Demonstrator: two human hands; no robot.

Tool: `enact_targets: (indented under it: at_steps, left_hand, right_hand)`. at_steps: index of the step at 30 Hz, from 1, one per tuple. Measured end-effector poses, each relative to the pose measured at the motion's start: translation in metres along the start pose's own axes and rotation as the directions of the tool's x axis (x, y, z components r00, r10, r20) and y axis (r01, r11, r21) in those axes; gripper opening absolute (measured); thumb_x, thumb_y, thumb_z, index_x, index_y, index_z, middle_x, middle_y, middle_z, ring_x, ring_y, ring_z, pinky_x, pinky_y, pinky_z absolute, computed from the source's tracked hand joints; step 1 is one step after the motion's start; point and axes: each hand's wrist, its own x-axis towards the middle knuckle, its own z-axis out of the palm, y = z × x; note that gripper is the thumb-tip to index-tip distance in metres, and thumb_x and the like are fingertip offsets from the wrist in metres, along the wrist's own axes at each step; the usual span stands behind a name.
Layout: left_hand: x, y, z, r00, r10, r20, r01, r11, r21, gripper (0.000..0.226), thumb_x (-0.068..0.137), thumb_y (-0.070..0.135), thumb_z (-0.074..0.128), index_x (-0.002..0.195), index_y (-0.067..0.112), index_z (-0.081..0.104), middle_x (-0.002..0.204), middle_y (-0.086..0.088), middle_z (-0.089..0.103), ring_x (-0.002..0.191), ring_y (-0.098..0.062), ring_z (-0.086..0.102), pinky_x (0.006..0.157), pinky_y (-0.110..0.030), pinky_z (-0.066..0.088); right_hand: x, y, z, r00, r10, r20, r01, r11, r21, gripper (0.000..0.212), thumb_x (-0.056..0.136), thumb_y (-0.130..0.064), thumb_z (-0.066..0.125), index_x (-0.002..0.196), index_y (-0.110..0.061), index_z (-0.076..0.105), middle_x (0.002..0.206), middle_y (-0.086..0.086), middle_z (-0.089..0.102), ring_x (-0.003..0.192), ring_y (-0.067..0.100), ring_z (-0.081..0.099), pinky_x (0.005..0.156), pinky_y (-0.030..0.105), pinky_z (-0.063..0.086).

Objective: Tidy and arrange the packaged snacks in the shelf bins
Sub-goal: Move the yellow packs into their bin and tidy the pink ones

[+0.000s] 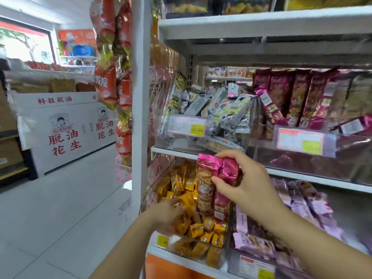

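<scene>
Right hand [247,184] pinches pink packs [213,178] over the bin's [175,238] 3 o'clock edge; left hand [167,216], grip unclear, among yellow packs [201,230].

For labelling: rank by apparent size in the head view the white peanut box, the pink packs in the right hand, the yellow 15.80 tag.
1. white peanut box
2. pink packs, though nearest the camera
3. yellow 15.80 tag

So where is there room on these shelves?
The pink packs could go at the front of the magenta bin, between its upright packs and price tag, where the fill is low. The yellow bin, with the left hand in it, and the grey-pack bin are heaped.
</scene>
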Motion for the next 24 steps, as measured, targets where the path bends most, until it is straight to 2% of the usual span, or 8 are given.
enact_targets:
  at_steps: [3, 8, 12, 14, 17, 19, 20, 24]
  left_hand:
    - [-0.007, 0.005, -0.002, 0.999, -0.028, -0.032, 0.028, 1.0, -0.006, 0.052, 0.1, 0.039, 0.041, 0.147, 0.021, 0.031, 0.136, -0.012, 0.052, 0.117, -0.027, 0.057, 0.095, -0.036, 0.05]
    - [-0.038, 0.045, -0.022, 0.987, 0.127, -0.099, -0.122, 0.991, 0.056, 0.041, 0.099, 0.036, 0.045, 0.136, 0.019, 0.046, 0.127, -0.005, 0.057, 0.095, -0.016, 0.061, 0.082, -0.032, 0.054]
    - [-0.083, 0.099, -0.037, 0.937, 0.322, -0.137, -0.342, 0.924, -0.169, 0.011, 0.099, 0.023, 0.049, 0.102, 0.029, 0.058, 0.096, 0.008, 0.065, 0.08, -0.009, 0.063, 0.079, -0.033, 0.055]
    - [-0.104, 0.122, -0.043, 0.892, 0.434, -0.129, -0.452, 0.87, -0.197, 0.02, 0.098, 0.014, 0.048, 0.097, 0.031, 0.059, 0.085, 0.014, 0.068, 0.078, -0.009, 0.066, 0.081, -0.036, 0.054]
    - [-0.126, 0.149, -0.046, 0.819, 0.551, -0.162, -0.574, 0.779, -0.252, 0.033, 0.094, 0.008, 0.051, 0.114, 0.033, 0.057, 0.108, 0.01, 0.068, 0.094, -0.02, 0.069, 0.087, -0.037, 0.055]
    - [-0.139, 0.168, -0.047, 0.745, 0.621, -0.243, -0.666, 0.716, -0.21, 0.034, 0.095, 0.01, 0.053, 0.117, 0.036, 0.051, 0.122, 0.012, 0.059, 0.1, -0.013, 0.066, 0.086, -0.027, 0.055]
    - [-0.145, 0.179, -0.047, 0.699, 0.657, -0.283, -0.712, 0.678, -0.182, 0.034, 0.096, 0.013, 0.054, 0.118, 0.038, 0.048, 0.124, 0.015, 0.055, 0.099, -0.011, 0.066, 0.084, -0.024, 0.055]
    - [-0.164, 0.221, -0.048, 0.548, 0.744, -0.382, -0.831, 0.534, -0.152, 0.034, 0.096, 0.019, 0.054, 0.115, 0.046, 0.046, 0.118, 0.022, 0.053, 0.096, -0.016, 0.067, 0.086, -0.031, 0.055]
  right_hand:
    - [-0.003, -0.007, -0.014, 1.0, -0.009, -0.021, 0.009, 1.0, 0.014, 0.043, 0.076, -0.02, 0.076, 0.097, -0.046, 0.05, 0.096, -0.018, 0.062, 0.083, -0.002, 0.061, 0.071, 0.011, 0.047]
    - [-0.009, -0.026, -0.035, 0.995, -0.066, -0.071, 0.069, 0.997, 0.044, 0.045, 0.075, -0.017, 0.077, 0.097, -0.046, 0.05, 0.089, -0.019, 0.061, 0.079, -0.003, 0.06, 0.067, 0.008, 0.042]
    - [-0.01, -0.046, -0.063, 0.985, -0.111, -0.135, 0.117, 0.992, 0.042, 0.043, 0.076, -0.018, 0.077, 0.1, -0.042, 0.052, 0.087, -0.018, 0.062, 0.078, -0.001, 0.058, 0.068, 0.012, 0.043]
    - [-0.012, -0.057, -0.081, 0.973, -0.143, -0.182, 0.153, 0.987, 0.044, 0.041, 0.076, -0.016, 0.077, 0.103, -0.037, 0.054, 0.088, -0.015, 0.063, 0.078, 0.002, 0.06, 0.069, 0.013, 0.045]
    - [-0.015, -0.075, -0.112, 0.945, -0.2, -0.26, 0.213, 0.977, 0.026, 0.04, 0.077, -0.013, 0.076, 0.103, -0.034, 0.055, 0.09, -0.015, 0.064, 0.081, 0.002, 0.061, 0.072, 0.009, 0.045]
    - [-0.016, -0.085, -0.134, 0.917, -0.238, -0.319, 0.252, 0.968, 0.0, 0.04, 0.077, -0.011, 0.076, 0.1, -0.035, 0.053, 0.088, -0.016, 0.063, 0.079, 0.001, 0.06, 0.072, 0.008, 0.045]
    - [-0.016, -0.089, -0.144, 0.898, -0.263, -0.354, 0.271, 0.962, -0.026, 0.04, 0.078, -0.01, 0.075, 0.1, -0.034, 0.053, 0.088, -0.017, 0.062, 0.078, -0.001, 0.059, 0.072, 0.008, 0.045]
    - [-0.011, -0.098, -0.177, 0.794, -0.362, -0.489, 0.328, 0.932, -0.156, 0.038, 0.078, -0.012, 0.074, 0.105, -0.026, 0.052, 0.092, -0.02, 0.057, 0.08, -0.003, 0.057, 0.077, 0.009, 0.043]
